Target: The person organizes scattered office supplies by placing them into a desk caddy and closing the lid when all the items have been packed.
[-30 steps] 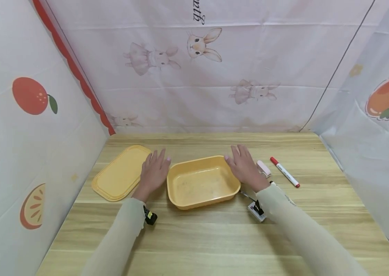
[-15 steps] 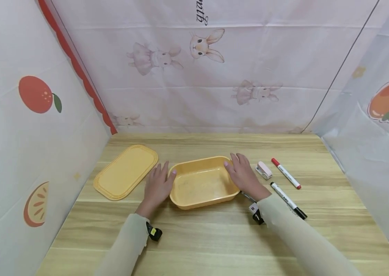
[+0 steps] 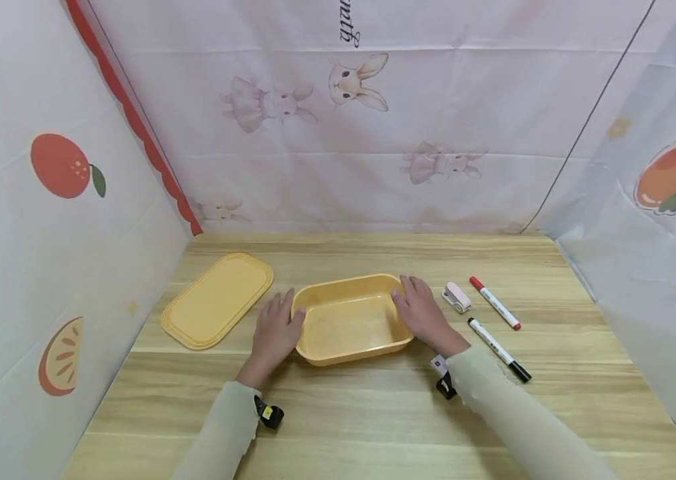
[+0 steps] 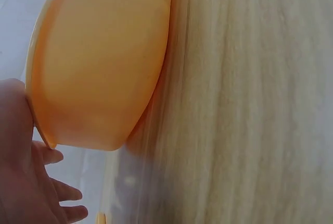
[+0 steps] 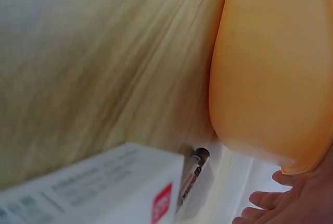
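A yellow open plastic container with rounded corners sits in the middle of the table. My left hand holds its left end, thumb over the rim and fingers outside. At the opposite end my right hand grips the rim likewise, thumb on the inner side. In the left wrist view, the container wall rises beside the left hand, whose fingers extend past the rim. The right wrist view has the right hand at the rim's corner below the container's outer wall.
A matching yellow lid lies flat at left. To the right are a pink stapler, a red-capped marker and a black-capped marker. A small white printed box lies beside the right wrist. Printed cloth walls surround the table.
My left hand has come in from the left, off the lid's edge, onto the container's rim. The right hand has lowered onto the other end. The black marker and stapler are now uncovered.
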A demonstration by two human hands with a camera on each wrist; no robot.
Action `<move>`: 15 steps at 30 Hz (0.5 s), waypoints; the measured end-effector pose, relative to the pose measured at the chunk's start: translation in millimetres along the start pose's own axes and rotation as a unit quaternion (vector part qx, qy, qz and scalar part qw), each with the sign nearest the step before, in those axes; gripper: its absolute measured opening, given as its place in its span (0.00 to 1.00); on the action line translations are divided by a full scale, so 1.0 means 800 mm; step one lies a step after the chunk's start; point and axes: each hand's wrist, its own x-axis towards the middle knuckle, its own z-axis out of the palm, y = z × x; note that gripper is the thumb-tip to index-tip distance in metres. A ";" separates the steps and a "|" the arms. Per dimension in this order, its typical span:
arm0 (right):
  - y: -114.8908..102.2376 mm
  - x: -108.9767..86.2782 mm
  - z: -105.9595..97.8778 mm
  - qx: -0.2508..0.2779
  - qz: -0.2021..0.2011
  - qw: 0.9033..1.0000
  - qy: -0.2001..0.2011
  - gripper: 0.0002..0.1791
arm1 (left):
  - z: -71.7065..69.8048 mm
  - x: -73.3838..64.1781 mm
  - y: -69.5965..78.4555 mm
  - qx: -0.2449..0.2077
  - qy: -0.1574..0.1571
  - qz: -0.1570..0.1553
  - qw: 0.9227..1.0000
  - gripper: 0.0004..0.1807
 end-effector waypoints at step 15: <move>-0.002 -0.025 0.003 -0.025 0.014 0.999 0.017 0.32 | 0.003 0.001 -0.001 -0.011 -0.017 0.012 1.000 0.33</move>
